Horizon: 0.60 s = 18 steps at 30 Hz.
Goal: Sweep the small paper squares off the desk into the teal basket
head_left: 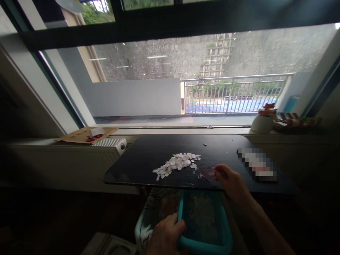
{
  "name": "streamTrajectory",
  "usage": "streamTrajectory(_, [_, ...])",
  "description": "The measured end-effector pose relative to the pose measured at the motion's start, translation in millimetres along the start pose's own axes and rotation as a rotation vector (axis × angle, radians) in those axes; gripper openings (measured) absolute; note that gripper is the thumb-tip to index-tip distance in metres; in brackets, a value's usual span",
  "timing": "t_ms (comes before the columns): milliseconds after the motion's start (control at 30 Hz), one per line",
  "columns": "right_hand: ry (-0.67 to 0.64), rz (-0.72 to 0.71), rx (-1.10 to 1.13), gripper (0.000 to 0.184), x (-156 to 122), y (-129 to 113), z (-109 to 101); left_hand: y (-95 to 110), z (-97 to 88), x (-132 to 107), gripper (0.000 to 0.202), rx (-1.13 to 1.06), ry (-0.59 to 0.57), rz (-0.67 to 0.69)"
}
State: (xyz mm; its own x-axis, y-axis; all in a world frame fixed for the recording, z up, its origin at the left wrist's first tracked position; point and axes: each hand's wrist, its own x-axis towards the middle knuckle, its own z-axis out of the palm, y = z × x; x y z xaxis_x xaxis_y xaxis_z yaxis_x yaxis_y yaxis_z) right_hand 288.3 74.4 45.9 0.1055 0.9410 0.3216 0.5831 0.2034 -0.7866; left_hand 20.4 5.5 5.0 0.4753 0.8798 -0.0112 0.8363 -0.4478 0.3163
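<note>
My left hand [168, 232] grips the side rim of a turquoise plastic basin [227, 233], just below the front edge of the dark table [138, 148]. Inside the basin there is a cloudy, pale content that I cannot make out. My right hand [231, 179] is closed, pinching a thin see-through piece with a reddish edge [207, 173] against the tabletop. Left of that piece lies a heap of small white paper scraps [177, 162], with a few loose bits between.
On the sill at left are brown paper [77, 134] and red-handled scissors [95, 137], above a radiator [79, 156]. A blurred-out flat object [256, 164] lies on the table's right. A pale pot [261, 122] stands by the window. Beneath the table is a striped bag [152, 202].
</note>
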Motion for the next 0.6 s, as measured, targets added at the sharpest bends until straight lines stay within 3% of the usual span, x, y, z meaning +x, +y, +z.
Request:
streamTrajectory(200, [-0.015,-0.044,-0.038,0.025,2.1,-7.6,5.4,0.4,-5.4,3.3,0.018,0.003,-0.105,-0.025])
streamTrajectory(433, [0.106,-0.094,-0.35,0.025,5.4,-24.1,0.6,-2.6,-8.6,-0.4,0.019,0.002,-0.15,-0.038])
streamTrajectory(500, [0.122,-0.116,-0.455,0.026,3.2,-30.7,1.4,-1.0,-5.6,0.1,0.02,0.009,-0.175,-0.012])
streamTrajectory(600, [0.071,-0.164,-0.422,0.026,-2.2,-38.5,9.8,5.6,-3.0,3.5,0.027,0.017,-0.208,0.068])
